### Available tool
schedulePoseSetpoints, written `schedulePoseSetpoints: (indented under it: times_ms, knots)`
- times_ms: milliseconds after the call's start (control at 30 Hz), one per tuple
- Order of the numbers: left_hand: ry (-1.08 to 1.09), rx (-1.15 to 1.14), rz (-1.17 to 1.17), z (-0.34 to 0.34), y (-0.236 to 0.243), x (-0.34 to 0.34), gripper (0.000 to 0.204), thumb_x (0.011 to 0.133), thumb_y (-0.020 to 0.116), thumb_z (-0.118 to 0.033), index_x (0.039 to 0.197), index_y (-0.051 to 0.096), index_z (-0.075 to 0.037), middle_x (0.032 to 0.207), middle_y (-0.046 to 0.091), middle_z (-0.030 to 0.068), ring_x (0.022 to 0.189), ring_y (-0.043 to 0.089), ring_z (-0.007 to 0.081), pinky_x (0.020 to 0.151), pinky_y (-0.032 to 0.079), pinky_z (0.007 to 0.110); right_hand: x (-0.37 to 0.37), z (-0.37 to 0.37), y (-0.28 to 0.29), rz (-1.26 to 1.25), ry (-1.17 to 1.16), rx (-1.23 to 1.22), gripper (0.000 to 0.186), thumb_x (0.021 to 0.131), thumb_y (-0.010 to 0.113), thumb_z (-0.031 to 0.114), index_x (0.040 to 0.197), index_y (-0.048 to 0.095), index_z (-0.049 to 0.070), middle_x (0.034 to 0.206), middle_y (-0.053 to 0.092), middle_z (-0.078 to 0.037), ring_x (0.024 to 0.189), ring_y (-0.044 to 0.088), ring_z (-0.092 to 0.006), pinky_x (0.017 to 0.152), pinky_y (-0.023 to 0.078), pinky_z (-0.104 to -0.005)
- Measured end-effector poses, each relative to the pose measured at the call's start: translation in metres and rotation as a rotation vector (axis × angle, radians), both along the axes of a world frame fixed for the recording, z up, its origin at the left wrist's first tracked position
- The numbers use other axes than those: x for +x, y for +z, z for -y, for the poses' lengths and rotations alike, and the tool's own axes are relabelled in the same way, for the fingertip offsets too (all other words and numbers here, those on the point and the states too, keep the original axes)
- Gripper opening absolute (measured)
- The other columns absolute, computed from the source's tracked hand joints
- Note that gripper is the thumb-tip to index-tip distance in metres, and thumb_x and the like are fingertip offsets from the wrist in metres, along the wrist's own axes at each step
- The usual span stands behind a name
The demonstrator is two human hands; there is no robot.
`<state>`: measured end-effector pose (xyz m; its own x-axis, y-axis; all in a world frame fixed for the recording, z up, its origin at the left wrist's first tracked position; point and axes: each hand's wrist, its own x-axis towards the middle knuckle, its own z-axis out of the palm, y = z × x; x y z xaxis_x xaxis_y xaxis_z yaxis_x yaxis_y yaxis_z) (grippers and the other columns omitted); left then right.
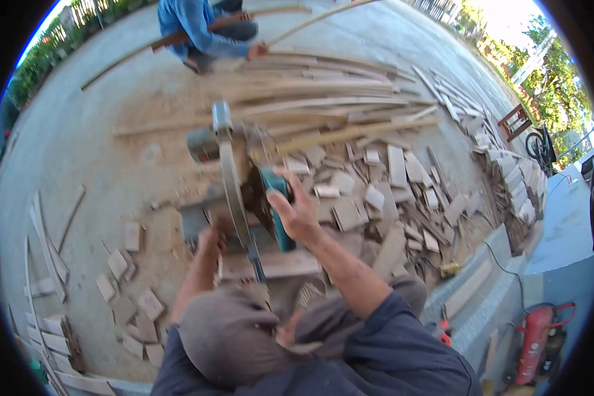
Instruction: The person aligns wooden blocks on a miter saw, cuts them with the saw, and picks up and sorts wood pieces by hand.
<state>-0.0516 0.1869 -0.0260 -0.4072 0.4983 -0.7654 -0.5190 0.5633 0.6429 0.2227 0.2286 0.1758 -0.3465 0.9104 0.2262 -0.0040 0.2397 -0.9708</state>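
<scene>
While the right hand curls its fingers round the teal handle of the saw, the left hand's hold cannot be seen; it belongs clear of the cutting line.

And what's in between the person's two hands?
The head view shows the saw's curved grey guard and teal part between the left hand and the right hand, which touches the teal part.

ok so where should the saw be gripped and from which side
Likely best by the long teal part of the saw, coming from the person's right: it is long and narrow, lies on that side, apart from the curved grey part, and the right hand is on it.
</scene>
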Motion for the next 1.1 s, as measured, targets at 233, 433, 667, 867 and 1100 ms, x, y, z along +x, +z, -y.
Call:
schedulePoseSetpoints:
  times_ms: [233,433,667,867,1100]
  knots:
    - [0.036,0.016,0.073,0.027,-0.003,0.027,0.044,0.094,0.066,-0.048,0.081,0.057,-0.007,0.054,0.05,0.0091,0.039,0.042,0.0184,0.038,0.032,0.038,0.004,0.013,0.005,-0.037,0.021,-0.134,0.047,0.097,0.063,0.019,0.139,0.045,0.011,0.085,0.057,-0.001,0.072,0.053,-0.0087,0.064,0.046,-0.0256]
    - [0.028,0.043,0.06,0.033,-0.002,0.034,0.045,0.092,0.067,-0.047,0.08,0.056,-0.005,0.055,0.05,0.0095,0.04,0.039,0.0188,0.04,0.031,0.039,0.015,0.024,-0.021,0.0,0.0,-0.045,0.049,0.097,0.066,0.023,0.14,0.045,0.011,0.085,0.055,0.0,0.071,0.05,-0.0088,0.066,0.045,-0.0237]
    - [0.007,0.101,0.115,0.031,-0.006,0.026,0.041,0.093,0.066,-0.043,0.086,0.058,-0.004,0.063,0.055,0.0098,0.049,0.05,0.0191,0.043,0.038,0.038,0.024,0.034,-0.04,0.116,-0.057,0.092,0.054,0.092,0.069,0.021,0.139,0.044,0.009,0.1,0.063,-0.01,0.083,0.062,-0.0186,0.077,0.05,-0.0312]
    - [0.294,0.367,0.205,0.121,-0.003,0.005,0.03,0.097,0.061,-0.032,0.098,0.06,-0.002,0.07,0.06,0.0095,0.056,0.058,0.0216,0.05,0.049,0.039,-0.028,-0.032,0.048,0.293,-0.096,-0.018,0.063,0.087,0.068,0.031,0.138,0.045,0.001,0.096,0.068,-0.02,0.077,0.069,-0.027,0.074,0.055,-0.0383]
    - [0.335,0.378,0.048,0.235,0.037,-0.002,0.024,0.098,0.054,-0.021,0.099,0.062,0.002,0.087,0.068,0.0133,0.072,0.066,0.0235,0.067,0.055,0.039,-0.057,-0.178,0.113,0.437,0.088,-0.256,0.053,0.089,0.065,0.03,0.13,0.051,-0.001,0.102,0.068,-0.019,0.093,0.069,-0.0323,0.079,0.056,-0.0458]
